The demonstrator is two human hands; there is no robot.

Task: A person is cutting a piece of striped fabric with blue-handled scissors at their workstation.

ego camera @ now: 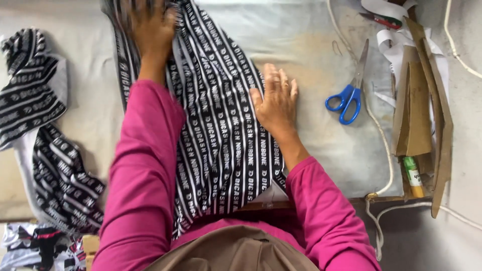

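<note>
A black fabric piece [216, 120] with white striped lettering lies across the pale work table [321, 145], hanging over the near edge. My left hand [150, 30] reaches far up the cloth, blurred, fingers pressed on or gripping its upper part. My right hand [275, 100] lies flat, fingers together, on the cloth's right edge, holding it against the table. Both arms wear magenta sleeves.
Blue-handled scissors [349, 95] lie to the right of my right hand. Cardboard pattern pieces [416, 110] and white strips sit at the far right beside a green-capped tube [412, 175]. More striped fabric pieces [35, 95] are piled at the left. A white cord [384, 150] runs down the table.
</note>
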